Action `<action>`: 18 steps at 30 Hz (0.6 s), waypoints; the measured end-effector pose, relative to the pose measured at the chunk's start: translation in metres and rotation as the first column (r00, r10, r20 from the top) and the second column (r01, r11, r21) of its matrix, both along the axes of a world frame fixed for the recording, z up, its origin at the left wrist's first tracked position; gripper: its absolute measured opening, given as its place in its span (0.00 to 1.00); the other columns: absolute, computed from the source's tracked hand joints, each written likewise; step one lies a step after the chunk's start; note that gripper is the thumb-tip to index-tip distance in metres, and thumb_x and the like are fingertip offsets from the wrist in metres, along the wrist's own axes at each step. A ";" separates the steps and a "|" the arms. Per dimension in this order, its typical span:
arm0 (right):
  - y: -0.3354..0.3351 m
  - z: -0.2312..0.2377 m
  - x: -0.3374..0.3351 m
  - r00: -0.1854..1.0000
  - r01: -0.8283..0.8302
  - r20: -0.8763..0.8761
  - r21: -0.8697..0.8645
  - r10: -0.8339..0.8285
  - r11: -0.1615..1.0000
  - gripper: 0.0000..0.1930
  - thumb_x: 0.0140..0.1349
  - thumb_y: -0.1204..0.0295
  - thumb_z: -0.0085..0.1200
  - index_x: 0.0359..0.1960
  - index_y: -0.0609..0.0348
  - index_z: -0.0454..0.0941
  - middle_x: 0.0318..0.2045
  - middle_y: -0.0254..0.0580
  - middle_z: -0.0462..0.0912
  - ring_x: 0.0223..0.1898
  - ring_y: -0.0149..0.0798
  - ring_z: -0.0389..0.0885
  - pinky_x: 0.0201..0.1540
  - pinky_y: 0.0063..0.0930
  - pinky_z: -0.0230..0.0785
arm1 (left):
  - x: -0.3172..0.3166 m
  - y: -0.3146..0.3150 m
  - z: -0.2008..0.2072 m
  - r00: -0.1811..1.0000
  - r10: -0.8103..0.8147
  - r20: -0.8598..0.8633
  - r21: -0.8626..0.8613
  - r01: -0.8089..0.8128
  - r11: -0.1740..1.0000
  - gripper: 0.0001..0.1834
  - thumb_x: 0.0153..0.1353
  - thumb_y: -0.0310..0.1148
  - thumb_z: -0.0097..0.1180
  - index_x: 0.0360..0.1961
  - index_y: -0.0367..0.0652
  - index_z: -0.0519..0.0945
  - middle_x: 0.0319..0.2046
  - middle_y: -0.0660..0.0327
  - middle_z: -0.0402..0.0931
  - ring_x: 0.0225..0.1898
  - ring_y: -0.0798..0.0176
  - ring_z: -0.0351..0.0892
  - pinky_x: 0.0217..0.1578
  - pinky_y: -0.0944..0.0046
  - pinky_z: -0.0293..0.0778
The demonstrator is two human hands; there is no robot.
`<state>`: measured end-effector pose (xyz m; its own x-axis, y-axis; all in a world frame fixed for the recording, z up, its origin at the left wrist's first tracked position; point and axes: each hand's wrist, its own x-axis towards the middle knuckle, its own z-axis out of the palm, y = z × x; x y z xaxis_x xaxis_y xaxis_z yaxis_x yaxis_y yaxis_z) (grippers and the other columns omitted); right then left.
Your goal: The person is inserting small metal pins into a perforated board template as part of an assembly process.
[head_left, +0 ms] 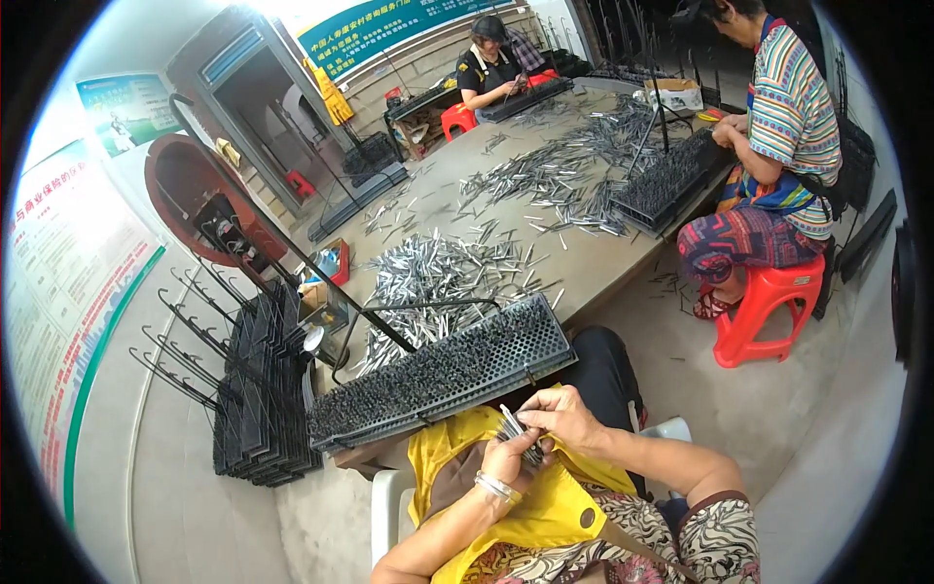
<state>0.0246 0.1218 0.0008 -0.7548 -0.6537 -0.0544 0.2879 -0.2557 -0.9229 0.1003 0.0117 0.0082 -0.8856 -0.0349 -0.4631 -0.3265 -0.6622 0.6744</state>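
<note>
Above the yellow apron in my lap, my left hand point(513, 461) is wrapped round a bundle of thin grey metal sticks point(531, 451). My right hand point(564, 417) meets the bundle's upper end with thumb and fingers pinched together; whether it grips a single stick there is too small to tell. Just beyond both hands, a long black perforated rack point(443, 375) lies tilted across the near table edge. Dark stubby pieces fill most of its holes, while rows at its right end show bare holes. A black rod handle point(375, 316) rises from it.
A pile of loose metal sticks point(428, 282) covers the table point(584, 268) behind the rack. Hooked black racks point(258, 389) are stacked at the left. One person point(783, 117) works on a red stool point(769, 311) at the right; another point(491, 68) sits at the far end.
</note>
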 end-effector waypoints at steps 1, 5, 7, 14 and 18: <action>0.000 -0.002 0.000 1.000 -0.002 0.004 0.004 0.002 1.000 0.05 0.52 0.76 0.53 0.27 0.67 0.76 0.19 0.36 0.76 0.15 0.22 0.70 0.13 0.15 0.63 | 0.000 0.001 0.001 1.000 0.002 0.004 0.004 -0.002 1.000 0.07 0.57 0.26 0.47 0.37 0.40 0.69 0.29 0.59 0.71 0.28 0.63 0.71 0.25 0.64 0.69; 0.002 -0.010 -0.005 1.000 -0.022 0.012 -0.035 0.023 0.999 0.06 0.53 0.75 0.52 0.26 0.67 0.76 0.18 0.36 0.76 0.14 0.22 0.68 0.13 0.14 0.61 | -0.001 0.001 0.000 0.999 0.016 0.035 -0.014 -0.015 1.000 0.09 0.57 0.27 0.47 0.40 0.39 0.69 0.32 0.57 0.73 0.31 0.61 0.74 0.27 0.63 0.71; 0.000 -0.013 -0.006 0.997 0.003 0.079 -0.090 0.004 0.996 0.06 0.53 0.75 0.51 0.26 0.67 0.76 0.18 0.36 0.76 0.13 0.23 0.68 0.13 0.14 0.60 | -0.001 -0.001 -0.002 0.998 0.022 0.054 0.057 -0.025 0.998 0.10 0.57 0.27 0.46 0.41 0.38 0.70 0.33 0.57 0.73 0.32 0.60 0.74 0.31 0.62 0.73; -0.001 -0.015 -0.014 0.998 0.058 0.037 -0.103 -0.055 0.993 0.06 0.53 0.76 0.51 0.26 0.67 0.76 0.19 0.38 0.77 0.14 0.24 0.70 0.16 0.15 0.63 | -0.002 0.000 -0.001 0.998 -0.044 0.051 0.071 0.041 0.997 0.10 0.58 0.26 0.45 0.41 0.36 0.70 0.34 0.55 0.73 0.34 0.59 0.75 0.36 0.62 0.75; 0.002 -0.023 -0.020 1.000 -0.014 0.015 -0.097 0.016 0.995 0.06 0.53 0.76 0.52 0.27 0.68 0.76 0.20 0.40 0.78 0.16 0.25 0.72 0.18 0.16 0.65 | -0.003 -0.003 -0.001 0.997 -0.049 0.064 0.067 0.045 0.997 0.11 0.58 0.26 0.46 0.42 0.35 0.69 0.34 0.55 0.73 0.34 0.59 0.74 0.35 0.63 0.75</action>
